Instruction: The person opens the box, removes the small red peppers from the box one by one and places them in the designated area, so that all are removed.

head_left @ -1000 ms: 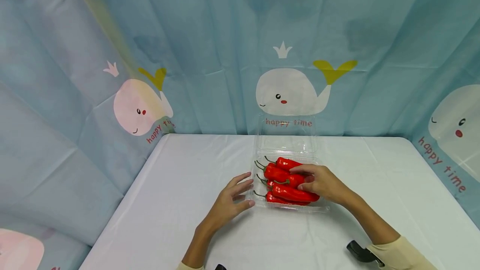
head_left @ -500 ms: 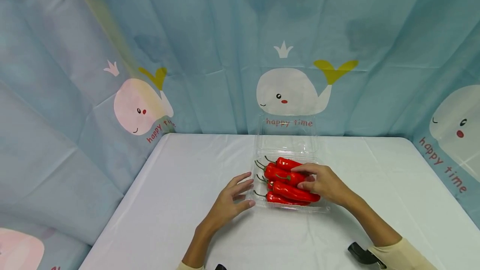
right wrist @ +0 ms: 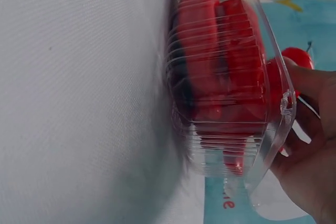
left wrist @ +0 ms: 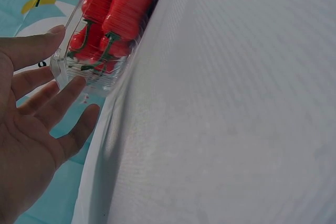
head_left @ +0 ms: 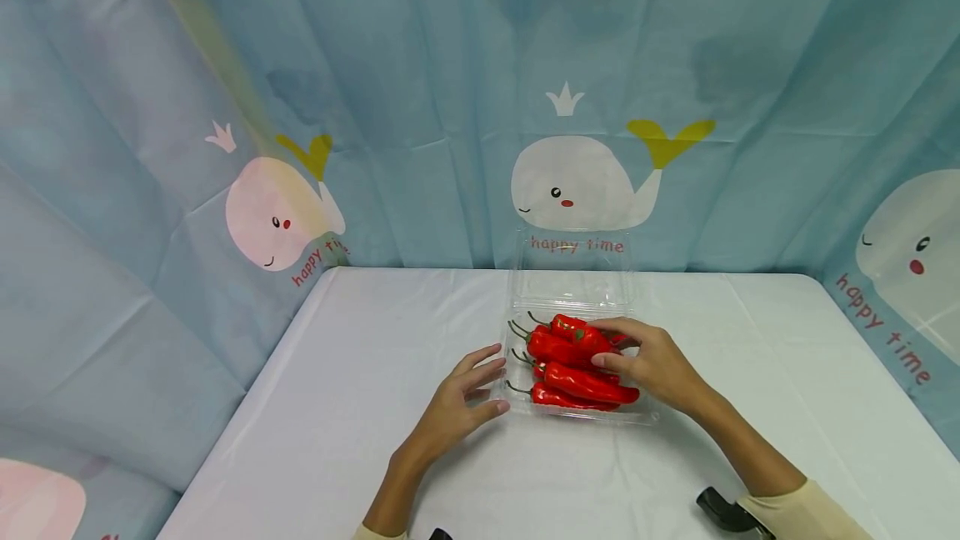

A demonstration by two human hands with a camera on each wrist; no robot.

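A clear plastic clamshell box (head_left: 637, 417) stands on the table with its lid (head_left: 573, 288) raised at the back. Several glossy red chili peppers (head_left: 577, 386) lie in it, green stems mostly pointing left. My right hand (head_left: 656, 361) reaches over the box's right side and holds one red pepper (head_left: 592, 342) between thumb and fingers, on top of the others. That pepper's stem end shows above the rim in the left wrist view. My left hand (head_left: 457, 407) is at the box's left side, fingers spread and fairly straight, thumb and fingertips touching or very near its wall (left wrist: 60, 69).
A white cloth covers the table (head_left: 360, 332). Behind it hangs a blue curtain (head_left: 420, 190) printed with whales. A black device (head_left: 723, 511) is strapped near my right sleeve.
The pepper in my right hand has turned, its stem swinging from the left to face toward me and upward. It has shifted slightly back. My left hand has stayed in place.
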